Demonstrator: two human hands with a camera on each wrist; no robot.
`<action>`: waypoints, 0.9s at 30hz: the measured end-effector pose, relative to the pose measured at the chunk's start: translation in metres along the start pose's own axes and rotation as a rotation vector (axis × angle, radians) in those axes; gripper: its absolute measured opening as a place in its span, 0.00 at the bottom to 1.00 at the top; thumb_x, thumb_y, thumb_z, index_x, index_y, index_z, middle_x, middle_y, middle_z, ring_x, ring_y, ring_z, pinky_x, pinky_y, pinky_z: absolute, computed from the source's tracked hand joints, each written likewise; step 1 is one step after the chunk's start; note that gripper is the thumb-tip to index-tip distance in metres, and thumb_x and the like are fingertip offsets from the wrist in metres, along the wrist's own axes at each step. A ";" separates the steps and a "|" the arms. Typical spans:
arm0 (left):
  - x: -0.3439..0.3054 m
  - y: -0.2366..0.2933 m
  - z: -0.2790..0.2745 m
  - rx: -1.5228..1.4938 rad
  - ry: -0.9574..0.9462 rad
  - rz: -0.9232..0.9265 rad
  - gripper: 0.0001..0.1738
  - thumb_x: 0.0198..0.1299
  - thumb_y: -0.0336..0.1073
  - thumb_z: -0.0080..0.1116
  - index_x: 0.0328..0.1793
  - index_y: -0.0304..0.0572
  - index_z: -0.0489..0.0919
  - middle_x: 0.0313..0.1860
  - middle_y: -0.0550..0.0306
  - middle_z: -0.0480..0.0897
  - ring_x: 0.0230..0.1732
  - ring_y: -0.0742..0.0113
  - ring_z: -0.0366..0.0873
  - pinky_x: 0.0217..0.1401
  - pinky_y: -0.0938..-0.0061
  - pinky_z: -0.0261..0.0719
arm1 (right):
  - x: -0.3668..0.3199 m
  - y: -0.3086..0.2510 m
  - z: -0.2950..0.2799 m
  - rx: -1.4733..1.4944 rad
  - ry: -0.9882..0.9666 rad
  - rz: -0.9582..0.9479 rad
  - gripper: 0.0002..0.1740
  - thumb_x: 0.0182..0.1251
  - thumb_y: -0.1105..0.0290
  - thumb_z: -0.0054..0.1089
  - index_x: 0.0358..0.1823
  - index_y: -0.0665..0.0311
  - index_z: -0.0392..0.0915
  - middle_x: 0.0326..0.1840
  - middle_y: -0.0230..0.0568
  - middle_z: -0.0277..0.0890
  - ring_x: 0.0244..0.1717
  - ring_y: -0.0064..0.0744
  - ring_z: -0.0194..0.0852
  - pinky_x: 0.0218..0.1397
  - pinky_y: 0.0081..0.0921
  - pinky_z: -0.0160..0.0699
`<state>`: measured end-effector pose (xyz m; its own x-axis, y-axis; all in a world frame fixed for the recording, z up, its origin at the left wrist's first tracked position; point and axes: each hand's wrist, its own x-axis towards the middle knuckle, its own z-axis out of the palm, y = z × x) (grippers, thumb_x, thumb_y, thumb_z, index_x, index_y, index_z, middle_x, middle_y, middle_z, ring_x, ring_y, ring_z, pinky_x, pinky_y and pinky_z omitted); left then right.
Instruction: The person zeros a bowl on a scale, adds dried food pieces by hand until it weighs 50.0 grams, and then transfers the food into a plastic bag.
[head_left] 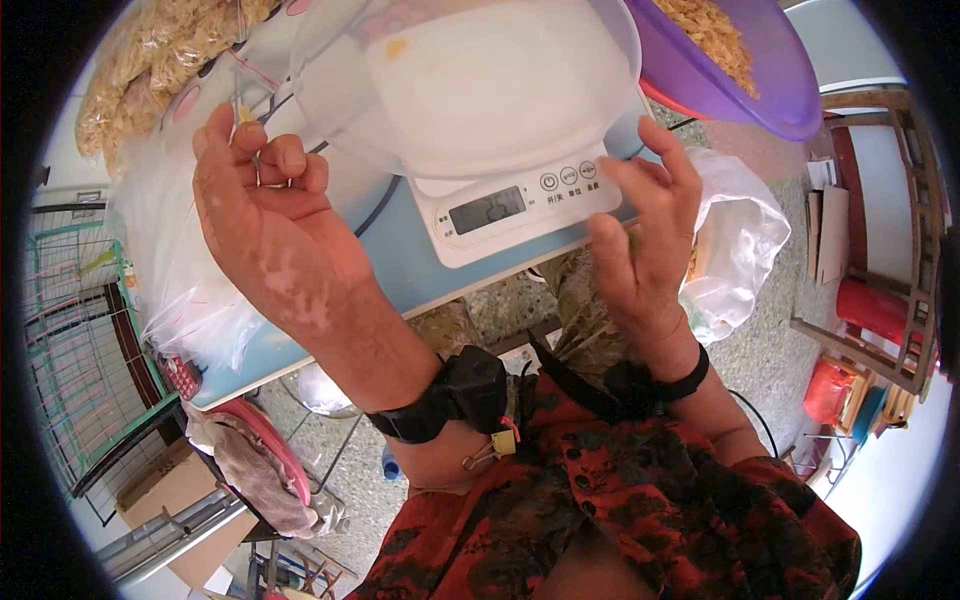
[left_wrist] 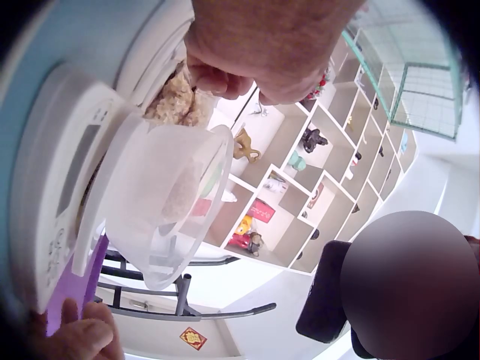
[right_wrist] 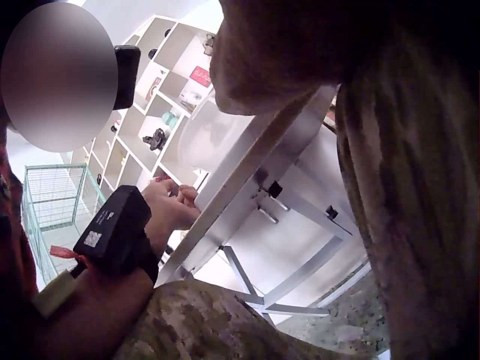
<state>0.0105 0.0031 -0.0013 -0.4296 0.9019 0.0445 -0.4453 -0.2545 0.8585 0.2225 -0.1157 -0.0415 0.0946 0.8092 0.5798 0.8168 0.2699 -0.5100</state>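
My left hand [head_left: 280, 225] is palm up left of the white scale [head_left: 520, 215], its fingers curled; a small yellow bit [head_left: 243, 114] shows at the fingertips, and whether they pinch it is unclear. In the left wrist view the left hand [left_wrist: 270, 45] hangs above a bag of flakes [left_wrist: 176, 101]. A clear bowl [head_left: 480, 90] rests on the scale, with one small yellow flake [head_left: 397, 47] visible in it. Close to the scale's buttons, my right hand [head_left: 650, 225] has loosely bent fingers with nothing seen between them. The display digits are hard to read.
A purple basin [head_left: 790, 75] of flakes stands at the upper right, above a white plastic bag [head_left: 745, 235]. Filled bags [head_left: 150, 60] lie at the upper left, with clear plastic [head_left: 190, 290] below. A dark cable crosses the blue table [head_left: 400, 285]. Another person holds a phone [left_wrist: 324, 292].
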 end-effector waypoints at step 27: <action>0.007 -0.005 -0.006 -0.055 0.061 -0.066 0.22 0.67 0.47 0.61 0.51 0.32 0.77 0.33 0.61 0.76 0.28 0.72 0.71 0.28 0.77 0.65 | -0.090 0.125 -0.100 0.507 -0.134 0.848 0.19 0.80 0.60 0.45 0.44 0.69 0.78 0.45 0.42 0.80 0.46 0.29 0.79 0.53 0.30 0.78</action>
<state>0.0049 0.0085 -0.0087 -0.4441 0.8949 -0.0437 -0.5157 -0.2154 0.8293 0.3728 -0.2075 -0.0937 0.4437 0.8813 -0.1628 0.1657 -0.2592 -0.9515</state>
